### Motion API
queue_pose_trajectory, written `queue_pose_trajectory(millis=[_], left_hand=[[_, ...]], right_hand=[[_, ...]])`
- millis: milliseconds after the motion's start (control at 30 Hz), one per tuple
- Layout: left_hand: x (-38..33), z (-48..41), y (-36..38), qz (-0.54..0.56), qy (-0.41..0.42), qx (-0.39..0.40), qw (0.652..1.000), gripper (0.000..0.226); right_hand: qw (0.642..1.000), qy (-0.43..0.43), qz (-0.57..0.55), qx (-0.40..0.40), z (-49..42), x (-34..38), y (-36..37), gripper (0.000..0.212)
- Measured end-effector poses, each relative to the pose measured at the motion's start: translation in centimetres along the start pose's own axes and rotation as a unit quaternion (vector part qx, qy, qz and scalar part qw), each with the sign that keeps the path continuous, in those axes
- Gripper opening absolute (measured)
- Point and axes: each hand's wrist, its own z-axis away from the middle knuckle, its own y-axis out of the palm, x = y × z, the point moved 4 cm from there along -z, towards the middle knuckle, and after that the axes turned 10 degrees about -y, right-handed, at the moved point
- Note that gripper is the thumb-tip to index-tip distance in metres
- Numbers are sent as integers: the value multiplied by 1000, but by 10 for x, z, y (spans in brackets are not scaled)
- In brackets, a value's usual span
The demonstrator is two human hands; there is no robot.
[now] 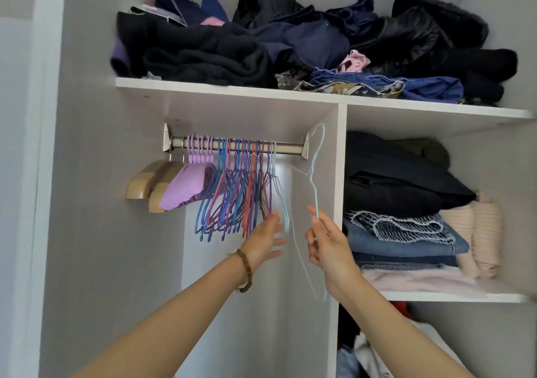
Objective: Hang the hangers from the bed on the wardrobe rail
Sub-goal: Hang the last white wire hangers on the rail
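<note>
1. Pinching a thin, pale blue wire hanger (315, 200) between thumb and fingers, the right hand (328, 244) holds it upright in front of the wardrobe divider (343, 174).
2. Its hook stands at 12 o'clock from the hand, beside the right end of the rail (287, 147) and not on it. Its lower loop hangs at 6 o'clock.
3. At 9 o'clock, the left hand (266, 236) has its fingers straight and spread, near the lower tips of the hung hangers (232, 188). These are blue, purple and orange. Whether it touches them I cannot tell.
4. Dark clothes (203, 55) lie on the shelf (232, 89) above.
</note>
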Motion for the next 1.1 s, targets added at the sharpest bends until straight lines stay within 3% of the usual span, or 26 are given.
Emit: queue_pose_trajectory(millis=[100,267,367,600,767,867,967,1100], left_hand=[[-19,-9,-29,-89,114,-67,987,36],[-55,-9,-71,-173,271,-177,930,52],[-68,-19,-88,-239,308,-218,895,54],[-89,-55,-107,-473,264,-284,791,55],[-91,-78,-119,-520,249,-299,760,56],[-96,-88,-128,-552,230,-300,743,53],[-98,-99,-143,-581,186,-275,743,52],[-92,-108,-166,-541,149,-224,797,52]], right_hand=[[1000,12,19,-14,-29,-13,8,24],[993,16,113,-21,-91,-42,17,33],[991,-13,132,-19,-123,-51,24,41],[979,-35,202,-11,-181,-59,47,49],[949,26,305,76,-197,-81,55,85],[953,69,275,110,-195,-89,62,108],[968,106,200,108,-194,-92,78,113],[962,45,259,78,-204,-95,95,87]])
